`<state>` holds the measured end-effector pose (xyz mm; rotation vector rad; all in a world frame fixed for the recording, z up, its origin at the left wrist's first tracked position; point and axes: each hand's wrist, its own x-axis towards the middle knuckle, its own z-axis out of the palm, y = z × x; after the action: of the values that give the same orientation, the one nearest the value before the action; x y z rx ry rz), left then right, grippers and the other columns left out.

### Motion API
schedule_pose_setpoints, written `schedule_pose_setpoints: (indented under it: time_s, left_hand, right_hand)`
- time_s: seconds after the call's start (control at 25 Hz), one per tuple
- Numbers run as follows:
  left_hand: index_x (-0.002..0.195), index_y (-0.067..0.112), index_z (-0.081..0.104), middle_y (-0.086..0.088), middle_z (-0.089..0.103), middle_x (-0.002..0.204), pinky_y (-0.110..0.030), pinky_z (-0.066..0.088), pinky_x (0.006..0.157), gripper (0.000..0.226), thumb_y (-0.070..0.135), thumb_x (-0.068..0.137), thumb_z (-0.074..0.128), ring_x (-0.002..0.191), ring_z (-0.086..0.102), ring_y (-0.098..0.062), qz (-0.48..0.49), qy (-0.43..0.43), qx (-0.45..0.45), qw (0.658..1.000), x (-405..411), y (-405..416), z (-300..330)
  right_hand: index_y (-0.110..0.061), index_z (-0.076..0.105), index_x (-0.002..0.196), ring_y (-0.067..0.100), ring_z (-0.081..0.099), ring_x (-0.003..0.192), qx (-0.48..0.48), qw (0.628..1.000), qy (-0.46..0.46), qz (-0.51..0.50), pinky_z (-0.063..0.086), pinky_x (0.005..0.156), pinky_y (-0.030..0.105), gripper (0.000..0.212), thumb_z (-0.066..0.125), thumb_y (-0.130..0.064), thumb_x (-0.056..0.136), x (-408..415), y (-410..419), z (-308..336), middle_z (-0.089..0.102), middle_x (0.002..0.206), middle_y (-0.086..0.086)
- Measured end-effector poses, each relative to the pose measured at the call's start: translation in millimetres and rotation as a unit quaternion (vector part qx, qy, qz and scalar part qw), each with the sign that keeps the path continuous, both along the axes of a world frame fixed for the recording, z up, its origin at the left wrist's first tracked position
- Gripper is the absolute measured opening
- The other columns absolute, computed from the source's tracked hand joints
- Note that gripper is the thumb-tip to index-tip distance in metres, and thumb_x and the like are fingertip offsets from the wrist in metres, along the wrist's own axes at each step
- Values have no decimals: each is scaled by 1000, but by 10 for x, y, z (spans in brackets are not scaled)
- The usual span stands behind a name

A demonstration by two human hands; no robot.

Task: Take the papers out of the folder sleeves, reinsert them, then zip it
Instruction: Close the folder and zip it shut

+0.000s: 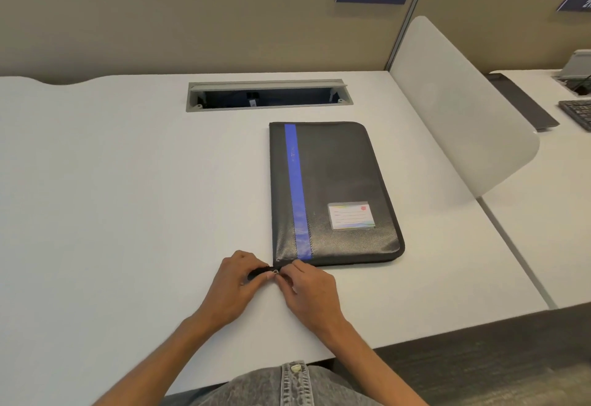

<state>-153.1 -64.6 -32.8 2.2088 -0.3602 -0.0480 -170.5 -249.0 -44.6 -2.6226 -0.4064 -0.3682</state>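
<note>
The folder (332, 194) lies closed and flat on the desk (128, 198). Both hands work at its near-left corner: left hand (238, 281) grips the black zipper tail, right hand (303, 284) pinches the metal slider (275, 273). The cover looks soft and padded (probably light), so I'd grab the pull, not the cover.

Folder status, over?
Folder closed, flat on desk. Left hand grips zipper tail; right hand pinches zipper pull. Nothing obstructing.
</note>
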Motion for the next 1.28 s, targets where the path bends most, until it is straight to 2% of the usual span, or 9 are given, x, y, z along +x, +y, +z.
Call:
schedule_pose_setpoints:
  time_s: [0.12,0.24,0.52,0.68,0.8,0.92,1.0,1.12,1.28]
  left_hand:
    - [84,29,69,18,61,77,-21,40,75,37,61,88,49,88,53,-8,-11,2,19,1000,2,30,-24]
    - [86,28,69,19,61,78,-19,38,75,36,56,88,47,88,51,-4,-19,-11,47,999,29,32,-5]
    - [87,24,70,17,61,77,-22,40,74,36,52,88,47,83,52,-4,-2,-21,78,997,32,42,-15]
    - [81,25,70,19,61,72,-18,38,69,23,42,86,56,80,53,-3,24,-25,69,997,47,109,42]
    - [79,24,70,18,61,70,-19,38,69,27,46,85,55,77,54,-3,36,-39,70,996,71,176,41]
    - [80,25,69,20,61,72,-26,41,72,32,50,84,50,76,54,-3,43,-58,81,994,72,199,24]
    - [86,22,68,17,64,83,-29,41,81,29,43,83,49,84,57,-6,51,-102,108,988,56,135,42]
    - [109,17,64,4,63,114,-30,35,96,37,37,80,53,111,55,-17,63,-173,152,971,69,-77,109]
    - [128,17,59,-4,49,142,-40,32,107,54,47,84,57,132,43,-22,1,-206,213,955,156,-501,132]
  right_hand:
    - [-24,64,84,7,54,67,24,1000,12,1,43,53,25,18,56,-36,95,-65,-10,9,56,76,-10]
    - [-23,65,85,9,54,69,17,1000,8,-16,43,55,25,21,51,-34,97,-105,-35,33,56,77,-10]
    - [-22,70,76,10,54,60,25,995,-36,-90,41,48,24,17,63,-29,90,-98,-87,5,58,67,-10]
    - [-20,64,66,10,49,52,20,989,-65,-135,37,43,24,25,60,-30,89,-80,-335,17,53,59,-9]
    - [-21,65,67,11,50,53,4,986,-79,-149,35,42,23,25,59,-30,89,-92,-521,20,53,58,-9]
    - [-21,67,71,9,50,54,-1,984,-83,-160,32,46,19,23,59,-31,90,-119,-662,16,55,60,-10]
    - [-20,69,75,8,52,56,4,983,-80,-163,33,47,18,21,61,-31,90,-143,-716,6,58,63,-10]
    - [-18,71,80,7,53,59,17,985,-63,-159,38,48,19,19,61,-30,90,-154,-721,-17,60,68,-10]
    - [-19,72,85,7,56,64,25,986,-47,-159,38,50,19,26,53,-33,94,-168,-714,-14,62,73,-11]
